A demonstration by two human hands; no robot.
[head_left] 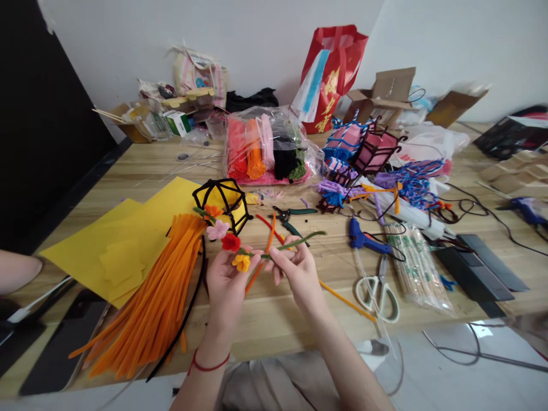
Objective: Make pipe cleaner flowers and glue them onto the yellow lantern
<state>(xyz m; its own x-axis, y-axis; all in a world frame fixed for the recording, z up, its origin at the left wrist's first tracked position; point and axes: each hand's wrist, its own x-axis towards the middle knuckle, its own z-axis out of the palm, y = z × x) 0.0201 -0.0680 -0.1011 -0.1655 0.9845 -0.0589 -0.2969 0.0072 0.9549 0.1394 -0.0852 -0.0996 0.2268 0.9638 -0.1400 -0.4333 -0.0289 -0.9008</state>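
Observation:
My left hand (226, 285) is closed on a flower garland made of pipe cleaners, close to its yellow flower (241, 262). A red flower (230, 242), a pink flower (218, 229) and an orange flower (213, 212) run up its green stem to the left. My right hand (299, 277) pinches the same garland's green pipe cleaner (305, 240), whose free end points right. An orange pipe cleaner (271, 234) crosses by my fingers; whether I hold it too, I cannot tell. Just behind stands a black lantern frame (222, 201) with yellow panels.
Orange pipe cleaners (149, 308) lie over yellow sheets (162, 205) at left, near a phone (60, 342). Pliers (295, 214), a blue glue gun (368, 237) and scissors (379, 294) lie to the right. Finished lanterns (374, 151) and a red bag (338, 68) stand behind.

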